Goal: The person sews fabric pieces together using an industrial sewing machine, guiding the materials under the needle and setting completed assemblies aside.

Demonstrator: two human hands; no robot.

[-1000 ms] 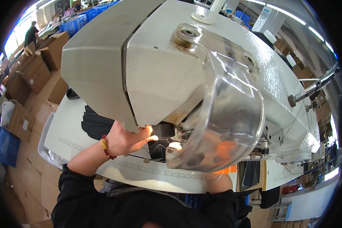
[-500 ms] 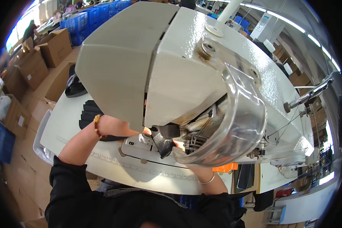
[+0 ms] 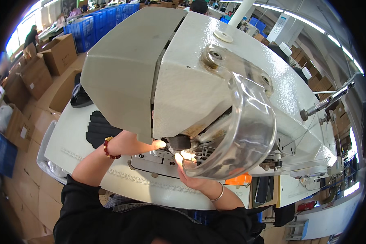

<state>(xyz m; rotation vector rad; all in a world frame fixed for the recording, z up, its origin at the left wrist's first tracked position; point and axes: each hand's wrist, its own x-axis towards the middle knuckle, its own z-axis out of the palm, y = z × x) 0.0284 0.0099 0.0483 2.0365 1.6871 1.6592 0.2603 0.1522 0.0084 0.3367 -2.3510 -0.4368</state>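
A grey-white sewing machine [image 3: 195,77] fills the middle, its clear curved guard [image 3: 254,130] over the needle area. Under its head, a small black piece of material [image 3: 169,149] shows only in part between my hands. My left hand [image 3: 140,144] reaches in from the left, thumb at the piece's edge, other fingers mostly hidden; it appears closed on the piece. From below, my right hand [image 3: 187,173] comes up beside the guard, fingertips lit and pinched at the piece's near right side. A metal plate [image 3: 154,161] lies beneath them.
Overlapping black pieces [image 3: 99,129] lie on the white table [image 3: 126,187] at left. An orange object [image 3: 238,179] and dark flat pieces [image 3: 264,189] sit to the right. Cardboard boxes [image 3: 59,53] and blue crates [image 3: 83,32] stand beyond; a white bin [image 3: 49,150] adjoins the left edge.
The black piece, earlier plainly visible and hanging toward me, is now mostly hidden. My right hand has come more into view below the guard, and my left hand has shifted slightly right.
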